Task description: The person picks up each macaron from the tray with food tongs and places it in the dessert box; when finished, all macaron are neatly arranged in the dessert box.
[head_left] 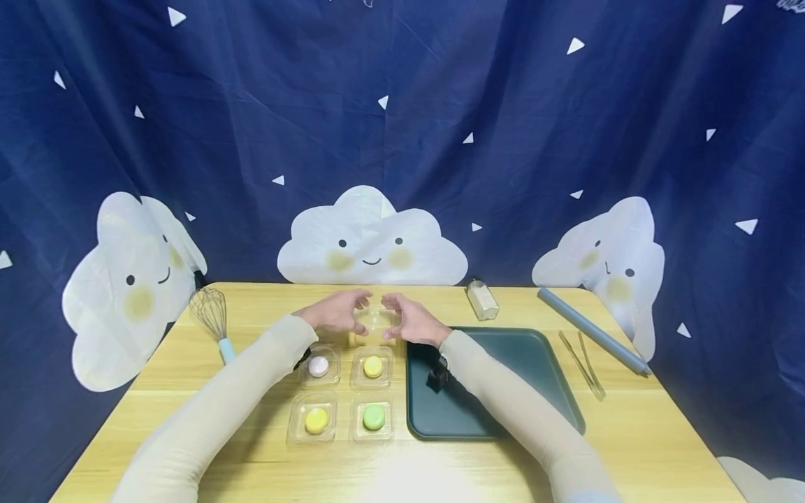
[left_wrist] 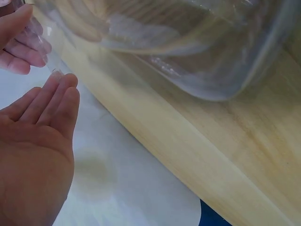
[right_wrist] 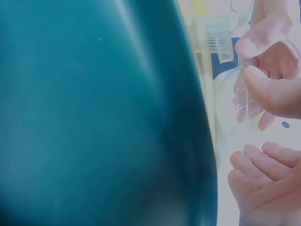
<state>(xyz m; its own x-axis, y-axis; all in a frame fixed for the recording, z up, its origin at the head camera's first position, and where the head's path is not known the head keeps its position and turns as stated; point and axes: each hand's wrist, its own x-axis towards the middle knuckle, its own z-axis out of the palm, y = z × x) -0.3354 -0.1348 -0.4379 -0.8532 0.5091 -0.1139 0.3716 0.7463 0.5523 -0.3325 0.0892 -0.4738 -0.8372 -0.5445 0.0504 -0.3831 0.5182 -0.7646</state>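
Note:
Near the table's far edge, my left hand (head_left: 339,312) and right hand (head_left: 413,321) face each other. Between their thumbs and fingers they pinch a thin clear plastic container piece (right_wrist: 245,108); I cannot tell whether it is a lid or a base. A stack of clear plastic containers (left_wrist: 188,52) stands close below the hands. Nearer to me are open clear boxes with one macaron each: a pale purple macaron (head_left: 318,366), a yellow macaron (head_left: 373,367), a second yellow macaron (head_left: 316,420) and a green macaron (head_left: 374,416).
Right of the boxes lies a dark green tray (head_left: 497,419), partly under my right forearm. Beyond it are tongs (head_left: 585,367), a grey-blue rolling pin (head_left: 594,332) and a small bottle of pale contents (head_left: 482,300). A whisk (head_left: 214,318) lies at the left. A blue curtain (head_left: 390,140) hangs behind the table.

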